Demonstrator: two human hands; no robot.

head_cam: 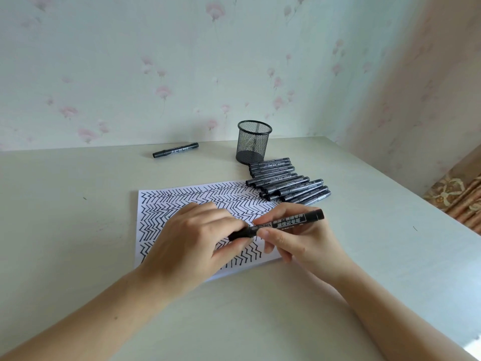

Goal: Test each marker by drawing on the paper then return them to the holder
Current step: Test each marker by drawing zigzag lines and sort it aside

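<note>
Both hands grip one marker [278, 224] above the paper [182, 201]: left hand [192, 238] pinches the cap end, right hand [294, 238] the barrel; holder [253, 142] stands empty; risk: a sudden cap release may jerk the tip, inking fingers.

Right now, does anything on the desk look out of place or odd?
One black marker lies alone near the wall, left of the mesh holder and apart from the pile of markers beside the paper. The holder looks empty. Otherwise nothing spilled or damaged; both hands hold a marker over the paper.
</note>
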